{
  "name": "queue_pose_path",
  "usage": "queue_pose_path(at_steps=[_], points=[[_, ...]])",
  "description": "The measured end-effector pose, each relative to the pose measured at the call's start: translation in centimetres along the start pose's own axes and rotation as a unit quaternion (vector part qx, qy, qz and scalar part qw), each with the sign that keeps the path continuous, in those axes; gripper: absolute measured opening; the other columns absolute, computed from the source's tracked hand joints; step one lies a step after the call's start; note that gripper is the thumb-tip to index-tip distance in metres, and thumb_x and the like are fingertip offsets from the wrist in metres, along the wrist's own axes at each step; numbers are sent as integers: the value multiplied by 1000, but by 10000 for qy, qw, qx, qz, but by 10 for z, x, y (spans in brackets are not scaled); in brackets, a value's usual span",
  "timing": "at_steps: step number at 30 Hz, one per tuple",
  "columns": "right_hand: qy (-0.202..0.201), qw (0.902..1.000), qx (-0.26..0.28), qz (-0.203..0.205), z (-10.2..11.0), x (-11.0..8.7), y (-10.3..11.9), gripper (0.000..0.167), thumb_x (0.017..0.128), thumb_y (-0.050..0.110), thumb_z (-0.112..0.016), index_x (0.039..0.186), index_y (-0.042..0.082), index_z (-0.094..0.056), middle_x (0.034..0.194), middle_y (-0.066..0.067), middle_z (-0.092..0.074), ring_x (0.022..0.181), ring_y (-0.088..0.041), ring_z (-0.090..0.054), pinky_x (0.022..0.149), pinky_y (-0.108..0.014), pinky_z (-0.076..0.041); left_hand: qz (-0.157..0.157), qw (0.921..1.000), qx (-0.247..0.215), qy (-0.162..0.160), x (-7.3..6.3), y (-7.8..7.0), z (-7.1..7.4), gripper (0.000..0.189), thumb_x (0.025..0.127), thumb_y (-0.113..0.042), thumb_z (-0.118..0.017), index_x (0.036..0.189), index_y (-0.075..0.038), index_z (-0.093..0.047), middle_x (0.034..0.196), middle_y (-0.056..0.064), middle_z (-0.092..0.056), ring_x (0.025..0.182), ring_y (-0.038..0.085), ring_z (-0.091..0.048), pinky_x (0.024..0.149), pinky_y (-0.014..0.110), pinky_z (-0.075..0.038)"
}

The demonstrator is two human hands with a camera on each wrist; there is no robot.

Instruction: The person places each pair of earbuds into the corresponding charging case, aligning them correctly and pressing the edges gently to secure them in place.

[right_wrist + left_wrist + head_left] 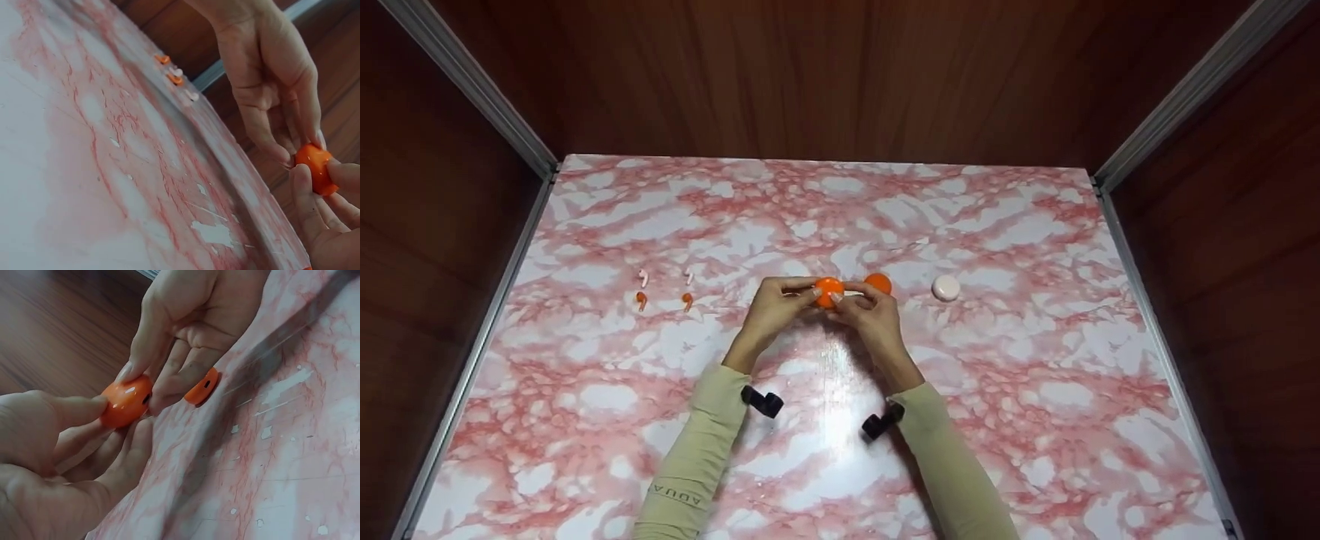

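Observation:
Both hands hold a round, glossy orange earbud case (830,292) above the table. My left hand (772,307) pinches its left side between thumb and fingers, and my right hand (874,319) pinches the right side. A small dark slot shows on the case's edge in the left wrist view. Just beyond the right hand lies a second orange case (878,283), partly hidden by the fingers in the head view; the left wrist view shows a dark slot in it too (207,383). Farther right sits a round white case (946,288).
On the left of the table lie two white earbuds (643,278) above two orange earbuds (641,301), set apart in pairs. The pink-and-white marbled tabletop (997,465) is bordered by dark wooden panels (825,82) at the back and both sides, with metal rails at the corners.

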State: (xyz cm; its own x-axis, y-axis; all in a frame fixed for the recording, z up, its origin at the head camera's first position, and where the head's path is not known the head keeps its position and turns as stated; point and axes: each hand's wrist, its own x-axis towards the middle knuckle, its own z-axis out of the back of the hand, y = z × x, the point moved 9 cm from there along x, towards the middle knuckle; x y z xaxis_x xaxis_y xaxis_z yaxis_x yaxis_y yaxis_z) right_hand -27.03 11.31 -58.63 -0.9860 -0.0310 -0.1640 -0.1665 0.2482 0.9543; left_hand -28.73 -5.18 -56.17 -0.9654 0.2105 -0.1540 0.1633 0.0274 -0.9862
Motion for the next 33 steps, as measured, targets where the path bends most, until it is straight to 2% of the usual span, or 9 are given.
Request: queue_pose_path(at_steps=[5, 9, 11, 13, 18, 21, 25, 29, 33], points=[[-234, 9995, -116, -171, -6, 10, -1, 27, 97, 0, -72, 123, -6, -69, 98, -19, -78, 83, -28, -80, 83, -39, -67, -143, 9966, 572, -578, 1, -3, 11, 25, 97, -10, -75, 120, -2, -79, 119, 23, -77, 85, 13, -79, 90, 49, -64], [-414, 9967, -599, -349, -11, 15, -1, 26, 96, 2, -73, 120, -5, -73, 107, -22, -73, 90, -35, -80, 87, -44, -66, -156, 9851, 1321, -1094, 3, -4, 22, 20, 94, -14, -79, 113, -6, -82, 114, 17, -80, 85, 12, -78, 78, 31, -65], [-430, 9943, -883, -421, -15, 16, -1, 26, 97, 3, -72, 122, -4, -73, 111, -21, -69, 93, -36, -79, 88, -43, -66, -111, 9790, 1548, -1320, 4, -3, 28, 17, 93, -14, -81, 108, -6, -84, 109, 17, -81, 83, 12, -78, 70, 21, -61], [-455, 9907, -1213, -427, -17, 18, 0, 26, 97, 5, -71, 122, -3, -74, 113, -19, -67, 92, -34, -80, 85, -41, -66, -37, 9764, 1566, -1489, 5, -2, 31, 16, 92, -13, -82, 105, -5, -84, 106, 17, -81, 81, 15, -79, 67, 19, -60], [-555, 9810, -1837, -288, -22, 25, 1, 22, 98, 7, -72, 118, -2, -76, 102, -18, -76, 81, -29, -79, 71, -32, -65, 104, 9783, 1247, -1652, 10, 6, 35, 13, 93, -8, -79, 103, 0, -83, 103, 23, -80, 80, 26, -82, 71, 30, -66], [-481, 9798, -1935, -146, -28, 29, 0, 21, 97, 4, -72, 115, -6, -76, 95, -21, -78, 79, -31, -78, 68, -31, -64, 124, 9724, 1443, -1827, 11, 8, 39, 12, 94, -9, -79, 101, -1, -84, 99, 22, -81, 79, 27, -82, 68, 28, -65], [-336, 9766, -2124, 59, -36, 36, -3, 25, 96, 2, -72, 118, -10, -73, 93, -24, -78, 75, -32, -78, 66, -31, -64, 160, 9620, 1823, -2027, 12, 9, 44, 11, 94, -12, -78, 97, -4, -85, 94, 18, -82, 78, 24, -81, 60, 19, -60], [-336, 9731, -2279, 65, -38, 40, -8, 27, 96, 3, -74, 119, -9, -69, 91, -25, -78, 70, -31, -77, 63, -30, -64, 267, 9549, 2050, -2132, 14, 12, 48, 11, 94, -11, -77, 96, -5, -86, 94, 16, -82, 77, 18, -79, 60, 15, -57], [-365, 9671, -2511, 159, -41, 44, -6, 24, 95, 4, -75, 116, -7, -71, 90, -23, -79, 70, -30, -78, 61, -28, -63, 167, 9492, 2182, -2259, 17, 11, 51, 12, 95, -11, -75, 94, -5, -86, 93, 15, -82, 75, 14, -77, 63, 17, -56]])
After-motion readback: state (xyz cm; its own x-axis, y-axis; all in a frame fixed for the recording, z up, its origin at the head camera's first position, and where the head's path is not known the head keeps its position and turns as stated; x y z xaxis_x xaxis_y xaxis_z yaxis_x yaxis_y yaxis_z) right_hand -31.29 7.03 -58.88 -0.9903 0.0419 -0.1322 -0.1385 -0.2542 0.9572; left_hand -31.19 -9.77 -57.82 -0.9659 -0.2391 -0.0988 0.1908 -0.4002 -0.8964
